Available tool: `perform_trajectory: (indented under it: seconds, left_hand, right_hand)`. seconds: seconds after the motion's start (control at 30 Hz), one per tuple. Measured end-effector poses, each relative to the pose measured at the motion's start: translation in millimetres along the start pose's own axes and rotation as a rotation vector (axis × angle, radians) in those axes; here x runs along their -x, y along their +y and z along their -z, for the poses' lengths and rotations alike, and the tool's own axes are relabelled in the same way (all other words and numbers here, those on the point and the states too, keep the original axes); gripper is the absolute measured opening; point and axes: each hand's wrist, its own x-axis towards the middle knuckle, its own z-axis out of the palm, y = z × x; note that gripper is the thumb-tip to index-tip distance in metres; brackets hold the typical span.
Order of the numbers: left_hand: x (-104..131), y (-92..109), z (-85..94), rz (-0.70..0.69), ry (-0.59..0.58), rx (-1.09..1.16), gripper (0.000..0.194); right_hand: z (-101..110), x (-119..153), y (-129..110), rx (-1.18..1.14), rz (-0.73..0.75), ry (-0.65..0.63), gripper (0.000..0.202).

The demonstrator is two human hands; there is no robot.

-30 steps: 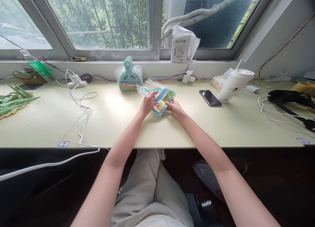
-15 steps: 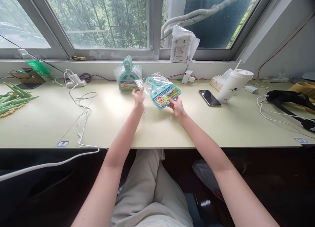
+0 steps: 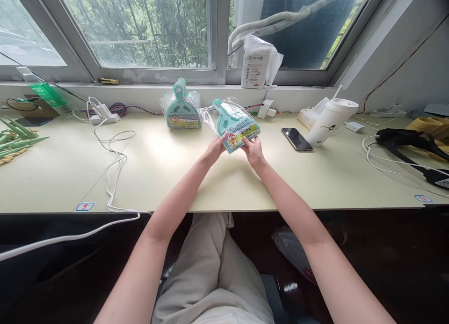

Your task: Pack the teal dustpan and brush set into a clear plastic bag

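A small teal dustpan and brush set in clear plastic wrap is held above the table, its handle pointing away from me and to the left. Its yellow printed label faces up. My left hand grips the lower left corner, thumb on top. At the lower right edge, my right hand is closed on the same set. Behind and to the left, a stack of similar wrapped dustpan sets stands upright against the wall below the window.
White cables run across the table on the left, near a power strip and green okra-like pods. To the right are a phone, a white cup with a straw and a black strap. A wrapped package stands on the sill.
My left hand has moved right from beside the stack and taken hold of the dustpan set's left corner. My right hand keeps its grip; the set is turned slightly.
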Motion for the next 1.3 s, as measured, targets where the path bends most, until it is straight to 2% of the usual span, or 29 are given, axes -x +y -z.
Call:
perform_trajectory:
  seconds: [0.1,0.17,0.2,0.3,0.33,0.37,0.43,0.53,0.63,0.77,0.9,1.07,1.3]
  left_hand:
    - [1.2,-5.0,-2.5,0.036,-0.097,-0.089,0.065]
    - [0.8,-6.9,-4.6,-0.014,-0.029,-0.17,0.073]
    - [0.6,-6.8,-5.2,-0.077,0.08,-0.228,0.077]
    - [1.4,-0.1,-4.2,-0.363,0.548,-0.506,0.081]
    - [2.6,3.7,-3.1,-0.452,0.652,-0.627,0.077]
    - [4.3,7.9,-2.0,-0.521,0.697,-0.754,0.07]
    - [8.6,14.9,-1.0,-0.579,0.627,-1.0,0.051]
    - [13.8,17.4,-3.2,-0.522,0.411,-1.286,0.036]
    - [15.1,12.6,-6.5,-0.458,0.303,-1.451,0.029]
    - [15.8,9.3,-9.3,-0.443,0.248,-1.542,0.031]
    - [17.7,8.6,-13.3,-0.519,0.196,-1.629,0.036]
    - [14.3,2.4,-13.1,-0.523,0.058,-1.711,0.025]
    - [13.4,0.2,-10.5,-0.497,0.022,-1.787,0.033]
  right_hand:
    - [1.5,-0.7,-1.4,-0.015,0.01,0.011,0.047]
    - [2.2,-1.1,-1.1,-0.008,0.013,0.024,0.046]
    - [2.3,-1.2,-0.3,-0.002,0.014,0.032,0.046]
    - [1.6,-1.4,3.5,0.029,0.005,0.043,0.046]
    - [1.1,-1.2,4.8,0.04,-0.001,0.041,0.046]
    - [0.6,-1.0,6.0,0.05,-0.007,0.037,0.046]
    - [-0.4,-0.1,7.4,0.068,-0.013,0.027,0.047]
    - [-1.1,1.1,7.6,0.108,-0.012,0.013,0.048]
    - [-1.0,1.5,7.5,0.155,-0.01,0.008,0.051]
    - [-1.4,1.8,7.7,0.177,-0.018,0.006,0.055]
    - [-1.5,2.6,6.5,0.16,-0.024,0.007,0.052]
    - [-0.4,1.3,8.4,0.158,-0.035,0.006,0.053]
    - [-2.3,2.7,9.2,0.204,-0.031,-0.084,0.058]
